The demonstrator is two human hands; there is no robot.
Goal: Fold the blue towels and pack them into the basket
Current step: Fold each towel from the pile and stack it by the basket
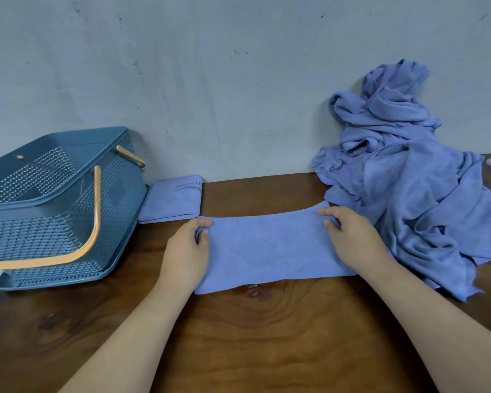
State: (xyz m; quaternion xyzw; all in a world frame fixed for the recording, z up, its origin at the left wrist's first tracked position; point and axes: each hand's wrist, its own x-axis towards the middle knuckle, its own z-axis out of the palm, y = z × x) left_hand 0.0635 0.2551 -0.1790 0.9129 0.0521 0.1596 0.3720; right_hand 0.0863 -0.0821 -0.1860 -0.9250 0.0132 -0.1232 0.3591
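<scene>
1 wall (210, 80): pale grey, scuffed, runs behind the basket (40, 231).
Table (267, 336): dark wood w/ strong grain; basket stands on its left part, by the wall.
Towel pile (408, 194): blue, crumpled, unfolded; well to the right of basket, heaped up against the wall, near edge spilling toward the person.
Basket: blue plastic, perforated walls, wider rim at its base; one orange handle (97, 208) hangs down across its near side, 2nd one shows at the far right corner.
Flat towel (267, 245): blue, laid out as a long strip on the table, right of basket and apart from it, its length running away from basket.
Folded towel (170, 202): blue, neat square, dark stitched mark on top; just right of basket, touching its base rim, close to the wall.
L hand (187, 251): at the strip's end nearer basket; thumb & fingers pinch that edge.
R hand (352, 239): at the strip's end farther from basket; fingers curled over the far corner, gripping it.
</scene>
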